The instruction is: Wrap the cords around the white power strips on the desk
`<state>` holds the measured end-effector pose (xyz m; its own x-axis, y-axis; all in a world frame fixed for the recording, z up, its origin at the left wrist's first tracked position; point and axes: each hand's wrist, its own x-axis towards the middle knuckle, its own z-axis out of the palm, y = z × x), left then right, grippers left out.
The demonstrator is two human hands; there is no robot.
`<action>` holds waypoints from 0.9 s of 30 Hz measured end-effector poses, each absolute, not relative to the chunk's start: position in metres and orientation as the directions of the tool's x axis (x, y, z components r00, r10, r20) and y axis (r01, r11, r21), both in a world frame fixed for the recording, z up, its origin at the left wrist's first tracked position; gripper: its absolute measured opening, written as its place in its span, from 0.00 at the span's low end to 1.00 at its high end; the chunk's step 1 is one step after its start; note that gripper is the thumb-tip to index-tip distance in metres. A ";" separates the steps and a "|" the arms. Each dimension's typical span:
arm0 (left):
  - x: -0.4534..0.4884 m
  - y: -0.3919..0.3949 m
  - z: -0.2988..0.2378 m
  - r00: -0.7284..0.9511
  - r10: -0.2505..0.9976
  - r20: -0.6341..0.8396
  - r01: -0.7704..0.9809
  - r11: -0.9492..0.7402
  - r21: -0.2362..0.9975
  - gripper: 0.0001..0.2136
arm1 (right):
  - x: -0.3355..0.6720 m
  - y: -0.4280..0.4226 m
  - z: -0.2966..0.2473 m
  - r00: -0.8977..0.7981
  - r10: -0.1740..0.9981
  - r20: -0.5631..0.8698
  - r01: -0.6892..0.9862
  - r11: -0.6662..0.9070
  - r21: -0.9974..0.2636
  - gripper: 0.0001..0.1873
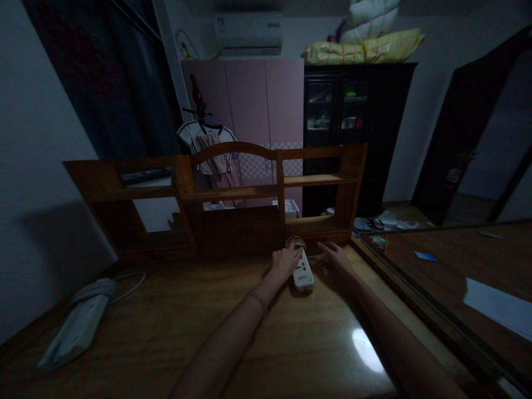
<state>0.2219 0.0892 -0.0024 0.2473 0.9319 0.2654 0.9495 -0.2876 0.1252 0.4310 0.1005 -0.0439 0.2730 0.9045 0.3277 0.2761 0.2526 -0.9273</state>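
A white power strip point(303, 272) lies on the wooden desktop in front of the shelf, its socket face up. Grey cord point(296, 242) is looped at its far end. My left hand point(285, 260) grips the strip's far part from the left, fingers bent over it near the cord; a band circles this wrist. To the right of the strip, my right hand point(337, 258) is low over the desktop with its fingers stretched out and apart, nothing visible in it. Its fingertips point toward the cord end.
Another white power strip point(81, 321) with wound cord lies at the left. A wooden desktop shelf point(233, 194) stands along the back edge. On the right, a brown surface point(449, 277) holds white paper point(499, 305) and a blue card point(425, 256).
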 end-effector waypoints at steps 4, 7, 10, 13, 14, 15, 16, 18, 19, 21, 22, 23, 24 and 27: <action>0.226 0.083 0.002 0.248 0.932 0.263 0.950 -0.288 0.124 0.27 | 0.434 0.101 -0.046 0.238 0.917 0.319 0.339 0.229 -0.912 0.25; 0.229 0.077 0.005 0.259 0.932 0.254 0.945 -0.299 0.134 0.27 | 0.436 0.099 -0.045 0.218 0.916 0.336 0.404 0.228 -0.886 0.26; 0.234 0.071 0.006 0.263 0.933 0.248 0.941 -0.305 0.150 0.30 | 0.436 0.094 -0.044 0.185 0.921 0.343 0.482 0.219 -0.848 0.25; 0.241 0.067 0.005 0.236 0.945 0.228 0.943 -0.279 0.179 0.38 | 0.431 0.090 -0.044 0.111 0.937 0.332 0.539 0.223 -0.812 0.23; 0.243 0.067 0.004 0.224 0.950 0.217 0.945 -0.266 0.191 0.40 | 0.429 0.089 -0.044 0.074 0.942 0.327 0.551 0.235 -0.801 0.21; 0.245 0.066 0.003 0.212 0.955 0.206 0.946 -0.254 0.203 0.42 | 0.427 0.089 -0.043 0.035 0.945 0.326 0.561 0.251 -0.789 0.19; 0.246 0.066 0.002 0.202 0.960 0.197 0.946 -0.243 0.214 0.42 | 0.426 0.088 -0.043 -0.001 0.945 0.328 0.570 0.271 -0.776 0.17; 0.247 0.065 0.000 0.188 0.964 0.187 0.944 -0.230 0.235 0.42 | 0.423 0.088 -0.040 -0.059 0.936 0.347 0.590 0.313 -0.744 0.13; 0.247 0.064 0.000 0.183 0.966 0.185 0.943 -0.226 0.244 0.42 | 0.423 0.087 -0.038 -0.075 0.929 0.362 0.601 0.332 -0.727 0.12; 0.246 0.063 -0.001 0.174 0.967 0.187 0.940 -0.219 0.260 0.43 | 0.422 0.086 -0.035 -0.090 0.915 0.394 0.624 0.360 -0.693 0.12; 0.245 0.062 -0.001 0.169 0.967 0.190 0.939 -0.217 0.268 0.43 | 0.422 0.086 -0.033 -0.090 0.908 0.410 0.635 0.370 -0.679 0.13; 0.244 0.061 -0.002 0.163 0.967 0.193 0.938 -0.213 0.274 0.43 | 0.421 0.085 -0.033 -0.087 0.901 0.425 0.645 0.376 -0.666 0.14; 0.244 0.060 -0.003 0.157 0.967 0.199 0.937 -0.210 0.279 0.43 | 0.420 0.084 -0.033 -0.079 0.894 0.440 0.654 0.380 -0.654 0.15; 0.242 0.060 -0.006 0.146 0.966 0.212 0.935 -0.204 0.289 0.41 | 0.413 0.082 -0.037 -0.037 0.878 0.477 0.682 0.371 -0.630 0.16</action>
